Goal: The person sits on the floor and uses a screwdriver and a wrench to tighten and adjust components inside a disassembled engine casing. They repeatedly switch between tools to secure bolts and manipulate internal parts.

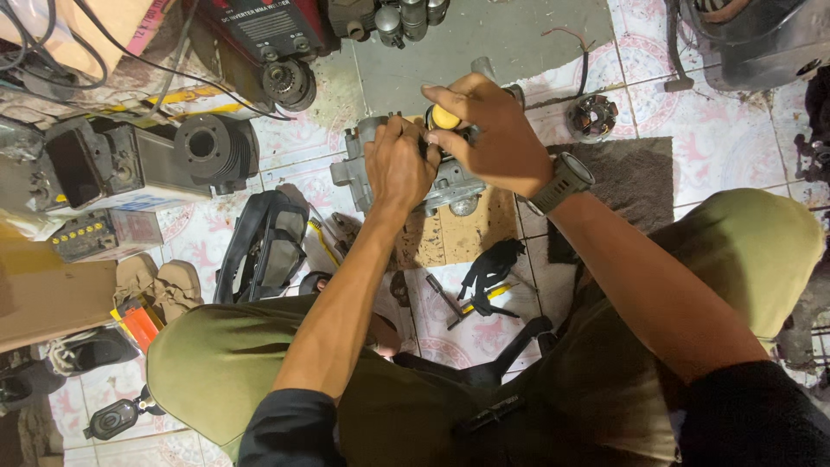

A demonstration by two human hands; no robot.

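A grey metal engine casing [450, 183] lies on the tiled floor ahead of my knees. My left hand [399, 164] is closed around the top of the casing, holding it. My right hand [488, 134], with a grey watch on its wrist, grips a tool with a yellow handle [445, 118] that points down into the casing beside my left hand. The tool's tip is hidden by my fingers.
A finned engine cylinder [212, 151] and a battery [104, 233] sit at the left. A black plastic cover [264, 246], a hammer-like tool [445, 303], black straps [488, 268] and a dark mat [635, 173] lie around. A red welding machine [264, 26] stands at the back.
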